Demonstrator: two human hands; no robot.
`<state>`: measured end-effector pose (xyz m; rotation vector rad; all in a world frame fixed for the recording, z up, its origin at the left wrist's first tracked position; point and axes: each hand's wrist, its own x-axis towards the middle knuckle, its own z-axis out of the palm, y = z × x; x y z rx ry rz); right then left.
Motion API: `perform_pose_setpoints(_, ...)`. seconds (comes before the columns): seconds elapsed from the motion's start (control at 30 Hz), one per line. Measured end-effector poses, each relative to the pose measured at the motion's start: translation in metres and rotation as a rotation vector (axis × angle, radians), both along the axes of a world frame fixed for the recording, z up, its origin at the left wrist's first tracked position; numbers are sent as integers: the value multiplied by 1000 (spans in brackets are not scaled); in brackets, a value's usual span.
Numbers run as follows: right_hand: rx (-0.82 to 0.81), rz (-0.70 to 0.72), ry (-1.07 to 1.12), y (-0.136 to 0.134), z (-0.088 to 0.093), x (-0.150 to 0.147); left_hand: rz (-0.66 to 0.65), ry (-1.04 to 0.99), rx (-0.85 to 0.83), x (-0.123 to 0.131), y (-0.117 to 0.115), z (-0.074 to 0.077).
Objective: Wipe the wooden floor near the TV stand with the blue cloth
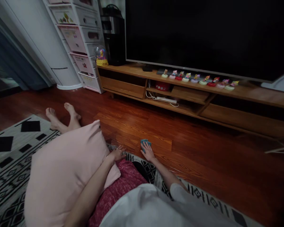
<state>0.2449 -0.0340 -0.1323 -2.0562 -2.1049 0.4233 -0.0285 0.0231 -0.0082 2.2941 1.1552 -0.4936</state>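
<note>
My right hand (147,152) lies on a folded blue cloth (145,140) on the wooden floor, with its fingers stretched out over it. Parts of the cloth show past the fingertips and beside the fingers. To the left, my left hand (118,153) rests low at the rug's edge, fingers extended and apart, with nothing seen in it. My left forearm crosses a large pink pillow (71,160) that lies over my legs. Whatever is under either palm is hidden.
A patterned rug (26,148) lies beneath me. Ahead stands a low wooden TV stand (123,86) with a large television (203,34), several small figurines (188,76) and a power strip (167,100). White-framed drawers (87,60) and a snow globe (101,56) are at left.
</note>
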Motion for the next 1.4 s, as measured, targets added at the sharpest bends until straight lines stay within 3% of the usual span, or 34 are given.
perform_pose_setpoints(0.13,13,127,14,-66,-16,11,16,-21,-18,0,1,-6)
perform_pose_setpoints(0.23,-2,113,12,-84,-16,15,15,-27,-27,0,2,-10)
perform_pose_setpoints(0.33,-30,34,0,-54,-6,16,4,-19,-28,0,2,-10)
perform_pose_setpoints(0.5,-118,-153,-34,35,21,19,-11,2,-4,-1,2,-6)
perform_pose_setpoints(0.6,-126,-167,-34,55,26,18,-12,4,8,-2,2,-6)
perform_pose_setpoints(0.7,-113,-114,-47,32,16,15,-8,-6,8,-2,3,-8)
perform_pose_setpoints(0.9,-1,50,-53,-70,-17,15,-8,-20,-20,-1,2,-10)
perform_pose_setpoints(0.97,8,66,-50,-80,-20,18,-15,-22,-24,-1,2,-10)
perform_pose_setpoints(1.07,-4,64,-46,-55,-13,23,-22,-15,-20,-1,1,-8)
perform_pose_setpoints(1.27,-107,-108,-42,49,18,14,-31,-2,4,-1,2,-8)
perform_pose_setpoints(1.33,-127,-128,-37,64,23,5,-30,-2,9,-1,3,-9)
perform_pose_setpoints(1.4,-121,-96,-36,59,22,-2,-28,-11,9,-2,4,-12)
